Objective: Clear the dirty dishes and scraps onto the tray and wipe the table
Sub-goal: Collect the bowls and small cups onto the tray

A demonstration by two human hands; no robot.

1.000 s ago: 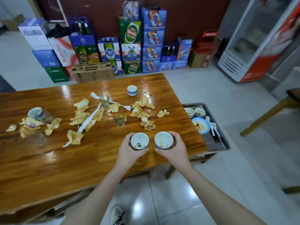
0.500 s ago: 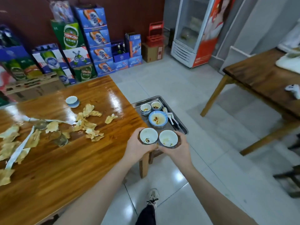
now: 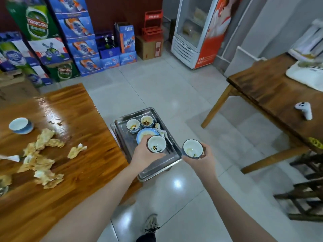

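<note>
The tray [image 3: 126, 147] sits just beside the desk's [image 3: 70, 172] right edge, at centre frame. Its long axis runs away from me and leans a little to the upper left. Its far end is taken up by two small dirty bowls [image 3: 133, 125], a blue plate [image 3: 144, 134] and some spoons [image 3: 157, 126], while the near end looks bare. My left hand [image 3: 145, 155] is curled round a stained bowl [image 3: 156, 144] and hangs right over the tray's near half, so I judge that this one only needs to go straight down. My right hand [image 3: 203, 159] grips a second bowl [image 3: 192, 148], but it is out past the tray's right rim, over the floor tiles [image 3: 174, 88], so that one has to travel left before it lowers. The left hand is the nearer one, then. Out at the left of the frame, one more bowl [image 3: 21, 125] and a spread of crumpled scraps [image 3: 43, 154] lie on the desk, well apart from the tray
</note>
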